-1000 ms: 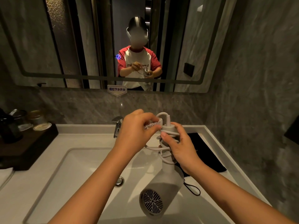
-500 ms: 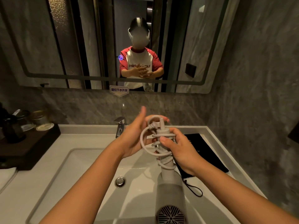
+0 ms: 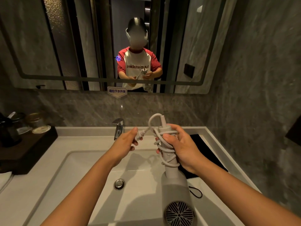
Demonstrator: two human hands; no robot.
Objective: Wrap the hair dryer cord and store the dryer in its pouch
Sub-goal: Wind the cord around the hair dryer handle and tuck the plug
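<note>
A pale grey hair dryer [image 3: 175,191] hangs upside down over the sink, its grille facing me at the bottom. My right hand [image 3: 180,145] grips its handle, which has several loops of white cord [image 3: 164,144] wound around it. My left hand [image 3: 126,142] holds the plug end of the cord [image 3: 140,134], pulled out a short way to the left of the handle. The black pouch [image 3: 206,154] lies flat on the counter to the right, partly hidden behind my right hand, its drawstring loop [image 3: 196,192] trailing toward the basin.
A white sink basin [image 3: 91,173] with a metal drain [image 3: 119,184] sits below my hands, and a chrome tap [image 3: 118,128] stands behind. A dark tray [image 3: 24,150] with jars and cups is at the left. A mirror [image 3: 48,46] hangs above; a marble wall closes the right side.
My left hand went from pressed against the wound cord to holding the plug end out to the left. The dryer's handle tilted slightly right, its grille more in view.
</note>
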